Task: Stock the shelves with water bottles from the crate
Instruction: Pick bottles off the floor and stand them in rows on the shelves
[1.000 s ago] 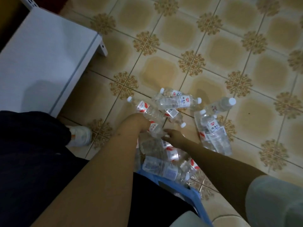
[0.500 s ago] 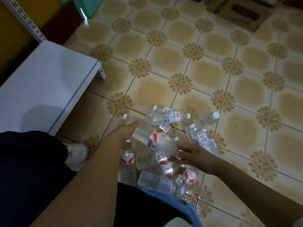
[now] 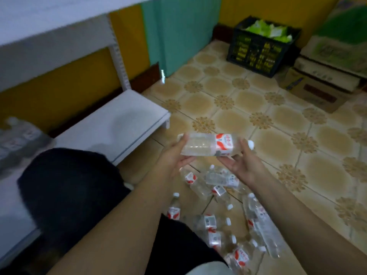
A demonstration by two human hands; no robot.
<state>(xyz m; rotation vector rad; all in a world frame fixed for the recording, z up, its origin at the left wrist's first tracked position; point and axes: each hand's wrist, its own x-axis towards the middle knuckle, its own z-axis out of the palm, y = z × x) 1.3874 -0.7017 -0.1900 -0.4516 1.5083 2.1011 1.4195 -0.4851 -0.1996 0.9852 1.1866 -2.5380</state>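
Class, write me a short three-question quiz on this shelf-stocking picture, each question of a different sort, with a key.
1. True or false: the held bottle stands upright in the hands.
2. Which way does its cap point? A) toward the lower shelf B) toward the person's right C) straight down
3. Fill in: the other bottles lie loose on the ____.

Key
1. False: it lies sideways, the left hand at its base end and the right hand under its cap end.
2. B
3. Floor
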